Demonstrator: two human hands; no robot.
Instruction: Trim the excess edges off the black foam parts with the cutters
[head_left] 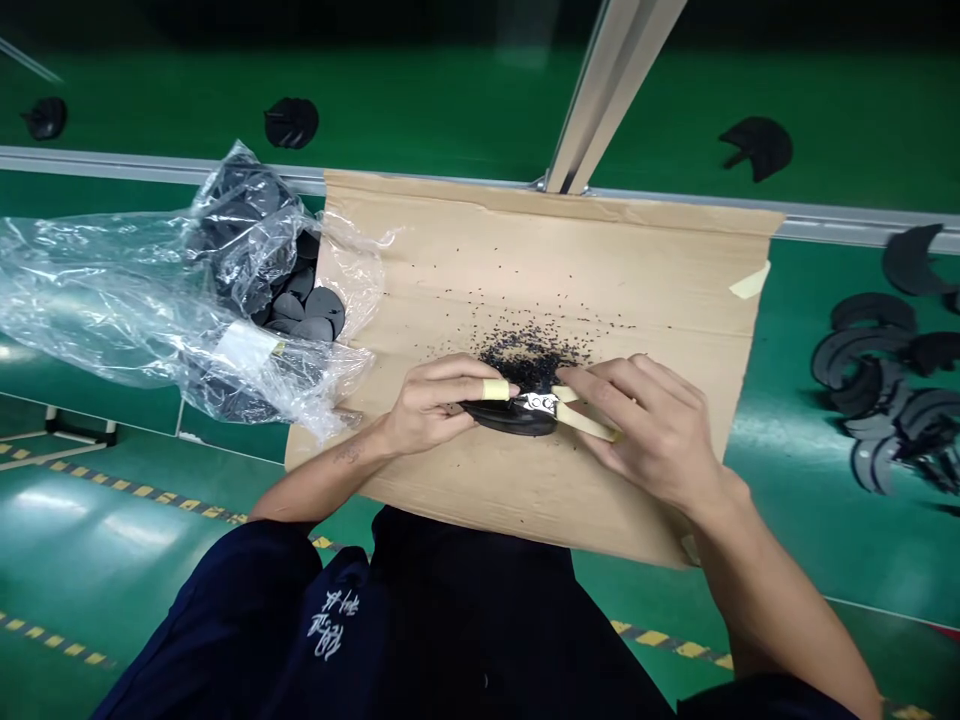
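My left hand (435, 405) is closed on a black rounded part (514, 418), with yellow tape around one finger. In my right hand (649, 425) is a pair of nippers (540, 402) with a silver head and pale yellow handles. The nippers' head touches or nearly touches the upper edge of the black part; their jaw tips are too small to make out. Just beyond my hands, a heap of tiny black bits (532, 350) is scattered over the cardboard sheet (450, 260).
On the left lies a clear plastic bag (127, 290) full of black discs (324, 308). Several curved black pieces (874, 340) are piled at the right. Beyond the cardboard rises a metal post (600, 110), with black parts (292, 122) lying on the green surface behind.
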